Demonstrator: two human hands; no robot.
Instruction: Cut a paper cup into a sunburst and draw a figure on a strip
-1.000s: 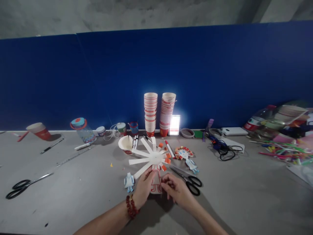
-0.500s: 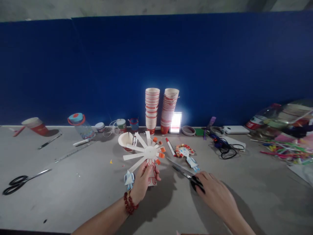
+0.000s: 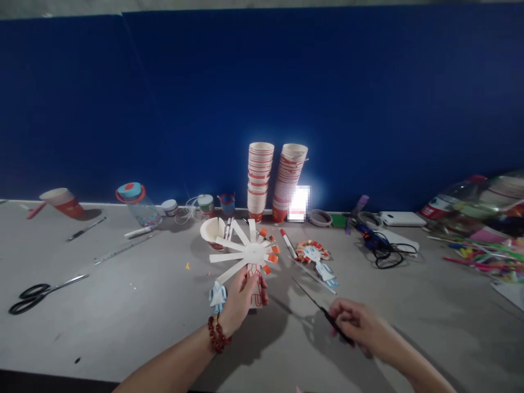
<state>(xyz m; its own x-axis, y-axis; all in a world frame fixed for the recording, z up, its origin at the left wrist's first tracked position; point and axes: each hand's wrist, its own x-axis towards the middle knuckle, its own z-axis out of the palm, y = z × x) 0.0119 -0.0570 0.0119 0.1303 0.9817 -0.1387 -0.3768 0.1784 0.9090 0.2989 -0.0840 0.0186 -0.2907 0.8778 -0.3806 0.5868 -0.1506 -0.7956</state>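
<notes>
My left hand (image 3: 241,289) is closed on a paper cup cut into a fan of strips (image 3: 254,252). Its right-hand strips have orange curled ends, and a red-outlined body drawn on white paper (image 3: 254,284) hangs below the round centre. Under the strips, by my left wrist, lies a small blue-and-white paper figure (image 3: 218,297). My right hand (image 3: 355,322) grips black-handled scissors (image 3: 323,310) just above the table, their blades pointing up and left. A finished-looking paper doll with a curled red-and-orange rim (image 3: 311,252) lies beyond the scissors.
Two tall stacks of paper cups (image 3: 260,174) stand at the back by the blue panel. A cut white cup (image 3: 213,232), a red marker (image 3: 288,242) and tape rolls (image 3: 320,218) lie around. Other scissors (image 3: 45,295) rest left; pipe cleaners (image 3: 487,256) and bottles crowd the right.
My right hand has lifted the scissors off the table and turned them, with the blades now seen edge-on. My left hand keeps its hold on the cut cup. The view has shifted slightly.
</notes>
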